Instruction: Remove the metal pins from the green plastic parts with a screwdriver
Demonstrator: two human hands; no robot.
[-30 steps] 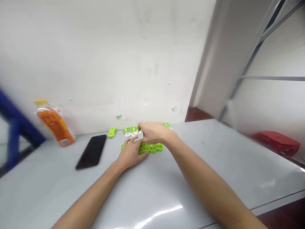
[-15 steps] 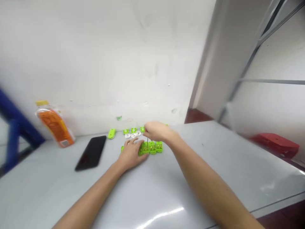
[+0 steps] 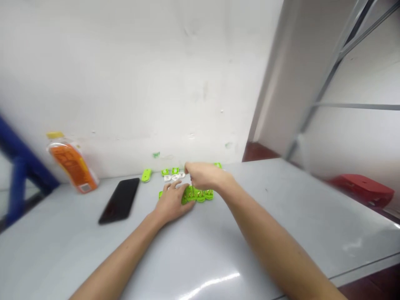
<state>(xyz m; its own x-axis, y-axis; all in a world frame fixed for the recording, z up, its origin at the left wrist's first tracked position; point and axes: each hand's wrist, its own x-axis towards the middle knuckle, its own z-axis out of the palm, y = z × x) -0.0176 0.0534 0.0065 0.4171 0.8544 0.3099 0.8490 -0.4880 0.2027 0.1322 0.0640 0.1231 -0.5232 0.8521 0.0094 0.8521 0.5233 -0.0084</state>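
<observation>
The left hand (image 3: 171,201) held a row of green cases (image 3: 200,194) between thumb and fingers; they looked light, stiff and smooth, best held by their side edges. Just above, the right hand (image 3: 203,175) gripped a thin tool (image 3: 192,188), mostly hidden. White pieces (image 3: 167,178) lay beyond.

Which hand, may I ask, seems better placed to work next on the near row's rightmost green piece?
Probably the right hand: it grips a thin tool at the near row, closer to that green piece, while the left hand covers the row's left part.
</observation>
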